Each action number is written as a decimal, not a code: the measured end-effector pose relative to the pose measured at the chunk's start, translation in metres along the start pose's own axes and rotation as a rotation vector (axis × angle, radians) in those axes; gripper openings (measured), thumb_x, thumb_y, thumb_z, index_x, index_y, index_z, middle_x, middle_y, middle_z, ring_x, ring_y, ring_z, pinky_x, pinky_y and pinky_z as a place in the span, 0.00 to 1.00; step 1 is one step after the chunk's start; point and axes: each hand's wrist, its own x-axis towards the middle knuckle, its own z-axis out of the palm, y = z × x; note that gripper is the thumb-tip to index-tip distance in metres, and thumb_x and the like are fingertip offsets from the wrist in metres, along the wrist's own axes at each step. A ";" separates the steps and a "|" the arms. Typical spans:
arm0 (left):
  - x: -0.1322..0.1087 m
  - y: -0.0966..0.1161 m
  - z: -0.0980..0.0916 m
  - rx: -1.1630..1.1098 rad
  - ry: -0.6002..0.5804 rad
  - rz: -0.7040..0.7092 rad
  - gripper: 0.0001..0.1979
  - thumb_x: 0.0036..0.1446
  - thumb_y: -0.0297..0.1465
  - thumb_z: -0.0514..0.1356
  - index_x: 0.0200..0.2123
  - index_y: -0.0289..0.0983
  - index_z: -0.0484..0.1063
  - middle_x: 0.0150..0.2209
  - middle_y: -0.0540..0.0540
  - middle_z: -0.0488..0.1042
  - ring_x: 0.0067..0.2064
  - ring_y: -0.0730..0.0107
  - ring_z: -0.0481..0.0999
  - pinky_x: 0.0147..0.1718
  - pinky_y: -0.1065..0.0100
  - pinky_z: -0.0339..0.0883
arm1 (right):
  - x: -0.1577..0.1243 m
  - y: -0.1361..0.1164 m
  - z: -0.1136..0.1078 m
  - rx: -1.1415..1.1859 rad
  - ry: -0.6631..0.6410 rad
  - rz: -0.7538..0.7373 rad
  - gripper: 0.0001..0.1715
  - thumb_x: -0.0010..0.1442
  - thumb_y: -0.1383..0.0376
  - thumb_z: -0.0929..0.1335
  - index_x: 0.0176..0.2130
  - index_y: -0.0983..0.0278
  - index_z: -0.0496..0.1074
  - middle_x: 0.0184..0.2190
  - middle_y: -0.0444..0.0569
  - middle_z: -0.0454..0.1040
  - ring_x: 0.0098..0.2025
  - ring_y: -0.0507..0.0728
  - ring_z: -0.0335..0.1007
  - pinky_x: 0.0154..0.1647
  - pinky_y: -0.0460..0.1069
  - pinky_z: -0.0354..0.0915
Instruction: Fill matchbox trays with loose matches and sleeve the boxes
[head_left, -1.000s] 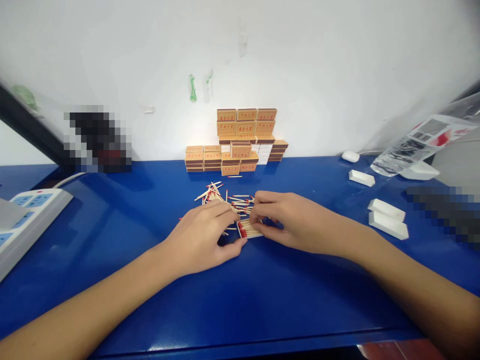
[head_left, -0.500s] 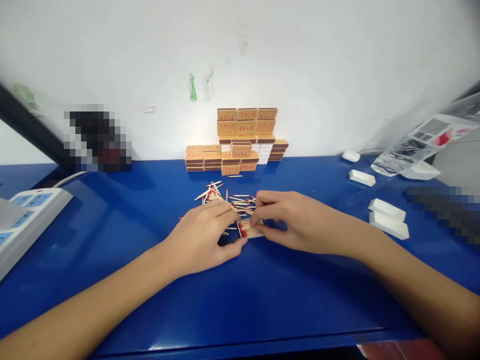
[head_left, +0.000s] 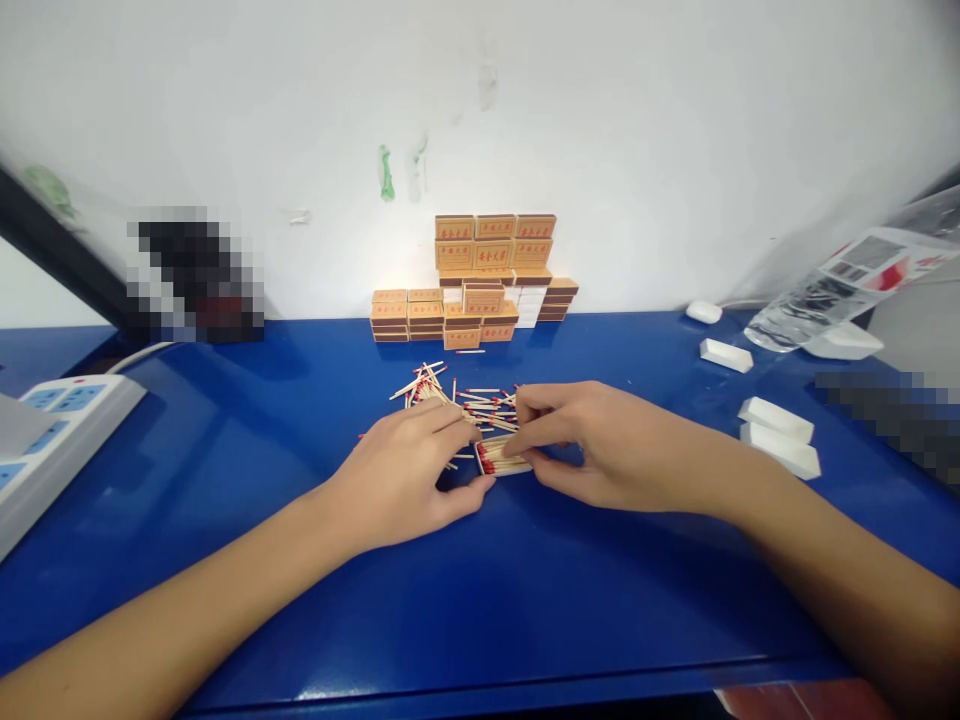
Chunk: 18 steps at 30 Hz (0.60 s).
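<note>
A small white matchbox tray [head_left: 501, 462] filled with red-tipped matches lies on the blue table [head_left: 480, 590] in front of me. My left hand [head_left: 401, 475] grips its left end, thumb below and fingers curled above. My right hand [head_left: 600, 440] holds its right end, fingers pinched over the matches. Behind the tray lies a loose heap of matches [head_left: 457, 397].
Stacked tan matchboxes [head_left: 480, 280] stand against the white wall. Several empty white trays [head_left: 776, 435] lie at the right, near a clear plastic bag [head_left: 840, 285]. A white power strip [head_left: 52, 420] sits at the left edge.
My right hand has drawn slightly to the right along the tray, showing more of the matches. My left hand has stayed put.
</note>
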 end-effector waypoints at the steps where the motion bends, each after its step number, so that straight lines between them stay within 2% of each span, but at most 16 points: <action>1: 0.000 0.000 0.000 0.000 0.000 0.002 0.08 0.63 0.35 0.64 0.41 0.37 0.75 0.39 0.45 0.77 0.42 0.59 0.77 0.41 0.58 0.74 | 0.000 0.000 0.000 0.006 0.009 -0.002 0.11 0.63 0.74 0.68 0.37 0.62 0.80 0.36 0.46 0.73 0.33 0.52 0.68 0.36 0.49 0.62; 5: 0.000 0.000 -0.001 -0.012 -0.013 -0.004 0.07 0.64 0.35 0.64 0.40 0.37 0.75 0.38 0.45 0.77 0.41 0.59 0.77 0.41 0.59 0.73 | 0.001 0.000 0.002 0.030 -0.002 -0.038 0.15 0.63 0.75 0.67 0.42 0.60 0.81 0.37 0.46 0.72 0.35 0.53 0.68 0.37 0.49 0.62; 10: 0.000 0.000 0.000 -0.012 -0.011 -0.003 0.07 0.63 0.35 0.64 0.40 0.37 0.75 0.39 0.45 0.77 0.42 0.60 0.77 0.41 0.59 0.73 | 0.000 0.001 0.003 0.020 -0.011 -0.033 0.14 0.63 0.76 0.67 0.38 0.61 0.80 0.36 0.46 0.72 0.34 0.53 0.67 0.37 0.49 0.62; 14: 0.000 0.000 0.000 0.019 -0.003 0.004 0.07 0.63 0.36 0.64 0.38 0.37 0.74 0.38 0.45 0.77 0.41 0.60 0.77 0.38 0.60 0.73 | -0.001 0.006 0.000 -0.020 0.042 0.012 0.13 0.64 0.74 0.67 0.41 0.62 0.81 0.36 0.47 0.72 0.33 0.53 0.67 0.35 0.49 0.61; 18: 0.000 -0.001 0.000 0.016 0.006 0.009 0.08 0.64 0.36 0.64 0.37 0.37 0.74 0.38 0.45 0.77 0.40 0.61 0.77 0.38 0.61 0.72 | 0.000 0.009 -0.002 -0.023 0.041 -0.008 0.14 0.64 0.73 0.67 0.42 0.61 0.82 0.35 0.47 0.73 0.33 0.54 0.67 0.35 0.50 0.62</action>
